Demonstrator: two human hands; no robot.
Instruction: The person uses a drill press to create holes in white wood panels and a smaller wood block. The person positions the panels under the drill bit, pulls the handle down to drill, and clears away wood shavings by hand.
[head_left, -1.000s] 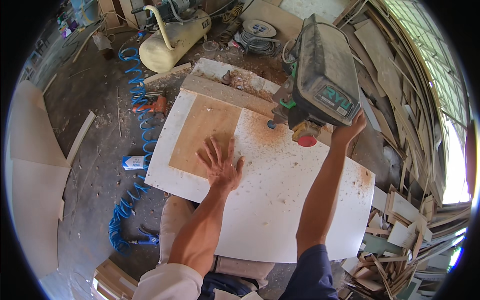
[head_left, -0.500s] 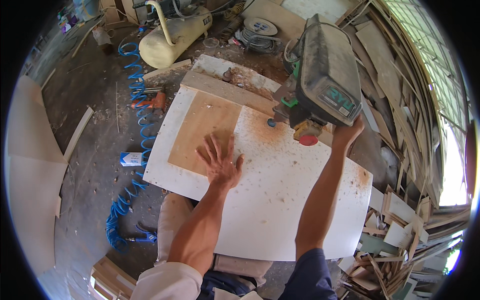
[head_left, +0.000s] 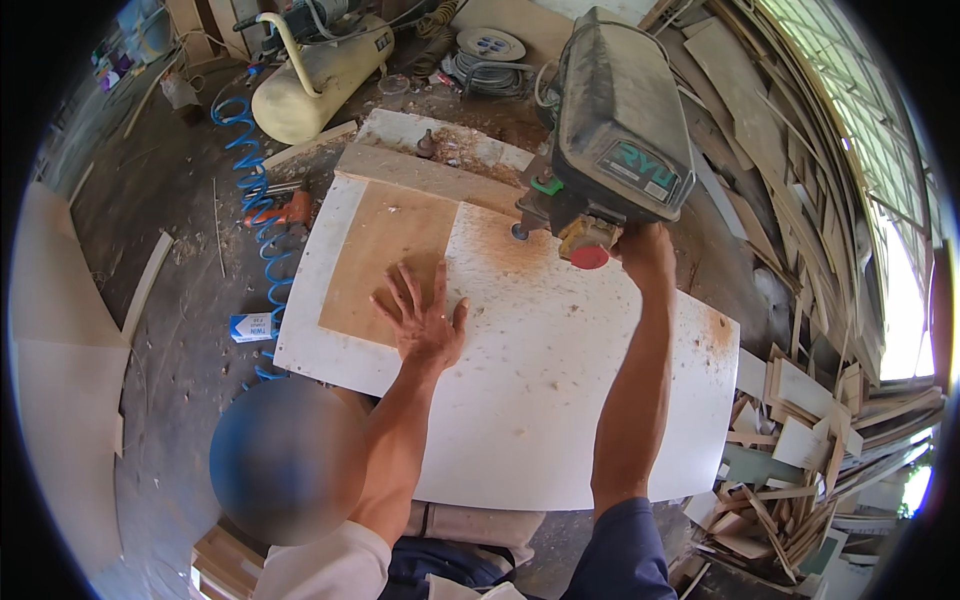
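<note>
My left hand (head_left: pixel 422 318) lies flat with fingers spread on a thin brown plywood sheet (head_left: pixel 385 250) that rests on a large white board (head_left: pixel 560 390) dusted with sawdust. My right hand (head_left: pixel 645 250) reaches up to the right side of a grey drill press head (head_left: pixel 615 115), just beside its red knob (head_left: pixel 589 257); what its fingers grip is hidden. The drill chuck (head_left: pixel 519 231) hangs over the white board near the brown sheet's far right corner.
A cream compressor tank (head_left: pixel 320 70) and a coiled blue air hose (head_left: pixel 255 200) lie on the dirt floor at the left, with an orange tool (head_left: pixel 285 212) and a small blue-white box (head_left: pixel 250 327). Stacked wood offcuts (head_left: pixel 800 420) fill the right side. A blurred patch covers the lower left.
Both hands keep their places on the sheet and at the drill press; the view has only shifted slightly.
</note>
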